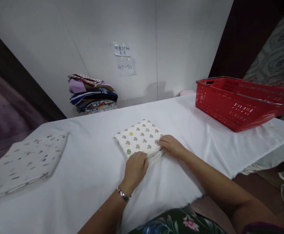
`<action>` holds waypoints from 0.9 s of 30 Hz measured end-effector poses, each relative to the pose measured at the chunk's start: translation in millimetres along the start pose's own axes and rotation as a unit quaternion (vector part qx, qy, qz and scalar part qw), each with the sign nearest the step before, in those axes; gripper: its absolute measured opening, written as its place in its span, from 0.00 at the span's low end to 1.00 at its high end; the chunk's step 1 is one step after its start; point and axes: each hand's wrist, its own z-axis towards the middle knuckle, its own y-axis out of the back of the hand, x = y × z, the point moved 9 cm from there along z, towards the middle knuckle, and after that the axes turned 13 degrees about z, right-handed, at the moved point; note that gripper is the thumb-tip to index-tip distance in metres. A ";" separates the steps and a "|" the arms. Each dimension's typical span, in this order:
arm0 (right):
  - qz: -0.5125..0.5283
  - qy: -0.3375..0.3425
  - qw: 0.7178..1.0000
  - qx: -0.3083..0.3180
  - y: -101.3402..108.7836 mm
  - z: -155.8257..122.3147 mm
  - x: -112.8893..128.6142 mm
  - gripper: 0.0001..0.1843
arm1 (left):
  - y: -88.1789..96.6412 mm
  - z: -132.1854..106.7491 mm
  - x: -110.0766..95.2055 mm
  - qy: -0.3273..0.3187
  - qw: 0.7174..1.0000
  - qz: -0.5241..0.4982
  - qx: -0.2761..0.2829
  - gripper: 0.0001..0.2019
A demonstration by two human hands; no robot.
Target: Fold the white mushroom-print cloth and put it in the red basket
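Observation:
A folded white cloth with grey mushroom prints and a few yellow and green ones lies on the white-covered table in front of me. My left hand grips its near left edge, fingers curled over the top and the thumb at the fold. At the near right corner, my right hand has its fingers closed over the edge. Between the hands the layered folds of the near edge show, with a paler layer sticking out below. Both sets of fingertips are partly hidden against the fabric.
Another folded cloth with dark speckled prints lies at the left. A red plastic basket with metal handles stands at the right. Behind the table is a stack of folded fabrics near the wall, where paper signs hang. The tablecloth is slightly wrinkled.

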 end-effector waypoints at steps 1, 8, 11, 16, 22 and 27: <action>-0.007 0.004 1.000 -0.006 0.8 -0.7 0.3 0.15 | -0.5 -0.1 -0.3 -0.002 1.000 0.001 0.004 0.06; -0.039 0.056 0.997 -0.034 15.2 -8.0 11.1 0.11 | -5.5 -0.2 -7.5 -0.034 0.998 0.033 0.044 0.07; -0.036 0.068 0.997 -0.017 13.7 -10.4 12.2 0.10 | -5.2 0.1 -8.5 -0.037 0.998 0.037 0.046 0.06; -0.011 0.042 0.999 0.016 4.4 -11.4 3.2 0.11 | -4.5 0.3 -7.3 -0.031 0.999 0.017 0.039 0.07; 0.046 -0.011 0.999 0.005 6.8 -6.9 -9.9 0.09 | -6.4 2.3 5.0 0.025 0.998 -0.044 0.035 0.06; 0.043 -0.100 0.993 0.040 4.5 -2.3 -22.3 0.07 | -8.6 2.8 11.1 0.056 0.995 -0.069 0.042 0.07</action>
